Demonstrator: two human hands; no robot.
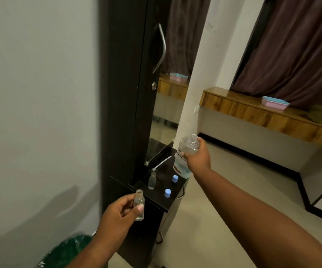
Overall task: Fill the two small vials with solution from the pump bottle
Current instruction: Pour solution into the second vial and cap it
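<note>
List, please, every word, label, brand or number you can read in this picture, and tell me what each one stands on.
"SOLUTION": handwritten in capitals on the white label of the clear bottle held in the right hand.
A shorter word above it on the same label is partly hidden by the fingers and too blurred to read.
The brown print at the bottle's base is too blurred to read.
No text shows on the vials or blue caps.

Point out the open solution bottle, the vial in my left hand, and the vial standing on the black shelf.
solution bottle [183,159], head view, on its label.
held vial [138,200], head view, on its glass shoulder.
standing vial [151,181], head view, on its body.
</note>
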